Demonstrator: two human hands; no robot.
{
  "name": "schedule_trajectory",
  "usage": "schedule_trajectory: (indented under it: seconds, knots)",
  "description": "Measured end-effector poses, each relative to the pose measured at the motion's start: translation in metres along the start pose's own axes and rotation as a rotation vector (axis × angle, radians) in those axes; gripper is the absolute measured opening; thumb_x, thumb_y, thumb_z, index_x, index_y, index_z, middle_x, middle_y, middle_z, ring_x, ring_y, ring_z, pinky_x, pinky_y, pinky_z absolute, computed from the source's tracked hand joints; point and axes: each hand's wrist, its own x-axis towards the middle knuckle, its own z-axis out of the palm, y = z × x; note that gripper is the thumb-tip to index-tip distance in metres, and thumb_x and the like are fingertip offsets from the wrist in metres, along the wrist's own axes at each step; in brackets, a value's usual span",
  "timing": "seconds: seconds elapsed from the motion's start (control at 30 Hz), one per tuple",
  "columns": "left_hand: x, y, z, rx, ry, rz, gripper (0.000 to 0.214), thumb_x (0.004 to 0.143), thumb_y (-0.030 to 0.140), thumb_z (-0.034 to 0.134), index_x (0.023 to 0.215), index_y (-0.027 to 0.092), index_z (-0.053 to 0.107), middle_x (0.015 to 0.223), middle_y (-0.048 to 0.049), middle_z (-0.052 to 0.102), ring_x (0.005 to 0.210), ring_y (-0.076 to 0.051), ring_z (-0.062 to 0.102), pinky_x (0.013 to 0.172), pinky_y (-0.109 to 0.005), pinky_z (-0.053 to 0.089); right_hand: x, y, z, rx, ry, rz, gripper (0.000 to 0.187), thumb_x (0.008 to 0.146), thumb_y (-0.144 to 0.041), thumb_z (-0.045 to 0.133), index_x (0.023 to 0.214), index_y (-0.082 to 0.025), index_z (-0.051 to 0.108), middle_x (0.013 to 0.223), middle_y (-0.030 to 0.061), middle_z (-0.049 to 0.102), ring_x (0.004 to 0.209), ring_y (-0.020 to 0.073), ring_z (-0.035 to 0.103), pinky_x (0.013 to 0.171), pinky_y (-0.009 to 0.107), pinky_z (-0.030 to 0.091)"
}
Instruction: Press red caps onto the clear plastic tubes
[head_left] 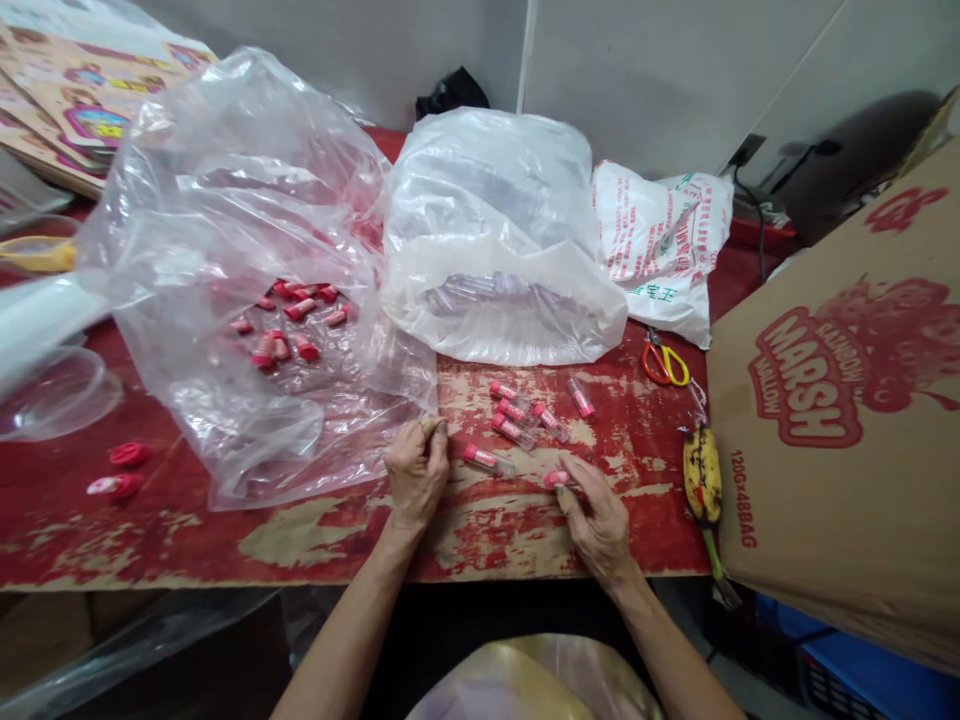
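Pink-capped plastic tube (556,480), pinched between the right hand's (596,525) thumb and fingers above a worn, red-painted wooden table (172,540), left hand (416,475) curled shut on a small pale object (431,427), smooth capped tubes (514,415) lying beyond the right hand, crinkly clear plastic bag (247,400) left of them

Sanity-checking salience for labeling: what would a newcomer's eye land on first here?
A big clear plastic bag dominates left of centre, with red-capped tubes lying inside it. At right, a brown carton printed in red with MARSH overhangs a worn red table. At front centre, the right hand pinches a pink-capped tube just below loose capped tubes.
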Motion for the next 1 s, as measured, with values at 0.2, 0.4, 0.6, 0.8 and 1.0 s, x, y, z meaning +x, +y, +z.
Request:
schedule_trajectory:
  seconds: [0.2,0.4,0.6,0.8,1.0]
  knots:
    - [0.0,0.0,0.0,-0.014,-0.002,-0.012,0.019,0.088,0.028,0.048,0.08,0.019,0.063,0.075,-0.0038,0.064,0.074,-0.017,0.059,0.07,-0.028,0.044,0.012,-0.003,-0.002,0.25,-0.008,0.345,0.032,0.083,-0.02,0.06,0.115,-0.027,0.06,0.106,0.0066,0.066,0.094,0.0205,0.064,0.082,0.038,0.055]
    - [0.001,-0.001,0.0,-0.018,0.003,-0.003,0.018,0.087,0.028,0.049,0.082,0.019,0.064,0.075,-0.0035,0.064,0.072,-0.017,0.059,0.07,-0.028,0.045,0.019,0.003,-0.008,0.864,0.128,0.657,0.031,0.077,-0.025,0.067,0.106,-0.025,0.057,0.102,0.0043,0.069,0.083,0.0175,0.066,0.066,0.029,0.056]
    - [0.001,-0.002,0.0,-0.017,0.003,0.001,0.018,0.087,0.026,0.049,0.083,0.019,0.064,0.076,-0.0036,0.065,0.073,-0.017,0.06,0.069,-0.028,0.045,0.022,0.007,-0.007,1.082,0.179,0.768,0.032,0.074,-0.025,0.069,0.105,-0.026,0.059,0.099,0.0023,0.069,0.079,0.0144,0.065,0.071,0.029,0.054]
    - [0.002,-0.003,0.0,-0.035,0.01,0.001,0.018,0.087,0.029,0.05,0.081,0.019,0.064,0.074,-0.003,0.064,0.071,-0.017,0.06,0.068,-0.028,0.045,0.021,0.009,-0.004,0.973,0.23,0.735,0.029,0.077,-0.03,0.069,0.104,-0.024,0.06,0.097,0.0034,0.07,0.077,0.016,0.066,0.068,0.031,0.055]
    - [0.005,-0.006,0.0,-0.031,0.016,0.025,0.018,0.086,0.03,0.05,0.081,0.02,0.063,0.073,-0.0032,0.064,0.069,-0.017,0.059,0.067,-0.029,0.045,0.02,0.006,-0.011,0.614,0.204,0.54,0.028,0.077,-0.027,0.068,0.104,-0.024,0.065,0.104,0.0052,0.066,0.088,0.0175,0.064,0.079,0.032,0.054]
